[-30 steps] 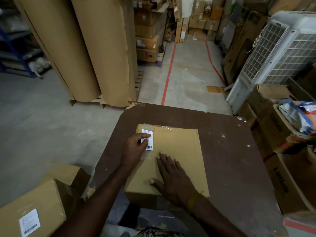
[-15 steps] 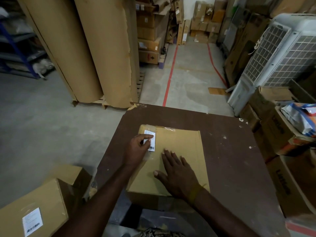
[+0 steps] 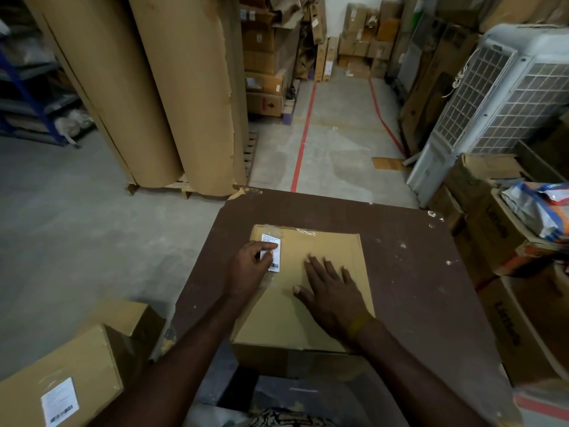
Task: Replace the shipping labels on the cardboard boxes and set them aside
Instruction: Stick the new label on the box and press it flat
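One head-worn camera looks forward and down, close over the table (image 3: 400, 303).

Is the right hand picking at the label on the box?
No, the right hand lies flat on the box, while the left hand fingers the label.

Ahead of my table (image 3: 415, 272) stood two tall brown paper rolls (image 3: 160, 87) on a wooden pallet (image 3: 249, 155) — red floor lines (image 3: 303, 140) ran beside them toward stacked cartons (image 3: 363, 41). To my right a white air cooler (image 3: 492, 97) stood behind a printed bag (image 3: 538, 208); blue shelving (image 3: 27, 97) stood far left.
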Demonstrator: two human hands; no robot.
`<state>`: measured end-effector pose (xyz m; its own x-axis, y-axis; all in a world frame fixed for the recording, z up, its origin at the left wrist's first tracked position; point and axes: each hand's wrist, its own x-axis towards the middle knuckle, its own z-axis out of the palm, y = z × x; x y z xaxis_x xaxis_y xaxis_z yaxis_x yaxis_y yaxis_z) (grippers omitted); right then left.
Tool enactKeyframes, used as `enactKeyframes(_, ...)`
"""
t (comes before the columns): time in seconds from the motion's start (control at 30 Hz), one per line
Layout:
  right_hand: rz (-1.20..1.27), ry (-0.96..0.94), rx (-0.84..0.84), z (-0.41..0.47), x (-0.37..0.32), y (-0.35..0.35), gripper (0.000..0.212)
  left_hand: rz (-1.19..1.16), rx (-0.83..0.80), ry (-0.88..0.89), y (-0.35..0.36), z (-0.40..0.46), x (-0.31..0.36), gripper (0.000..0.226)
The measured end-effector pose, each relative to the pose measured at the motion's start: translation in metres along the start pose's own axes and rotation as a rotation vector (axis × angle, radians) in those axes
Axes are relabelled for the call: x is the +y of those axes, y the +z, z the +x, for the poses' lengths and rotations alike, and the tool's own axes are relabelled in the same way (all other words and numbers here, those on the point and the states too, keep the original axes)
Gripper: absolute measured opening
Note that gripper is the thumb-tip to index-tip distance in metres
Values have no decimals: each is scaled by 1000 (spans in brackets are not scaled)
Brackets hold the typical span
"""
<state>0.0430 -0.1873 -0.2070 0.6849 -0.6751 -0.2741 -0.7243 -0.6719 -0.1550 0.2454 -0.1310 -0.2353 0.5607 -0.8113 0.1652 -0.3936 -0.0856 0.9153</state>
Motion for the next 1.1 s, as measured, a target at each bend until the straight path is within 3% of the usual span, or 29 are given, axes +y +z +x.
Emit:
enactKeyframes(0.13, 24, 40, 18, 7, -17, 0, 85, 8, -5, -1, -2, 0, 0, 22)
enactKeyframes(0.23, 48, -117, -68, -30, -25, 7, 93, 17, 8, -5, -1, 0, -3, 24)
enactKeyframes(0.3, -25, -220, -39, -56, -17, 16, 86, 11, 25, -1, 1, 0, -3, 25)
enactKeyframes(0.37, -109, -184, 66, -66, -2, 18, 76, 14, 35, 11, 3, 0, -2, 26)
enactKeyframes(0.4, -75, -148, 23, -62, 4, 12, 77, 15, 35, 18, 3, 0, -1, 26)
enactKeyframes(0.57, 50, -1, 5, -18, -8, -1, 99, 4, 6, 25, 1, 3, -7, 25)
enactKeyframes(0.67, 99, -154, -35, -27, -37, 13, 96, -3, 15, 25, 0, 3, -9, 27)
enactKeyframes(0.73, 16, -318, 37, -44, -36, 29, 84, -18, 17, 29, 0, 2, -6, 29)
enactKeyframes(0.8, -51, -366, 87, -44, -15, 32, 77, -22, 14, 19, 1, 0, -2, 28)
enactKeyframes(0.87, -47, -227, 70, -26, 15, 19, 79, -22, 7, -6, 1, -1, 2, 26)
enactKeyframes(0.93, -9, 148, 83, 0, 46, -3, 80, -34, 10, -17, 0, 0, 1, 25)
enactKeyframes(1.0, 191, 469, 143, 15, 61, -29, 82, -25, 11, -22, 0, 0, -1, 26)
enactKeyframes(1.03, 222, 478, 185, 14, 58, -35, 81, -18, 13, -26, 0, 0, 0, 26)
enactKeyframes(1.1, 137, 233, 254, 0, 27, -29, 78, -11, 12, -33, 0, 0, 3, 24)
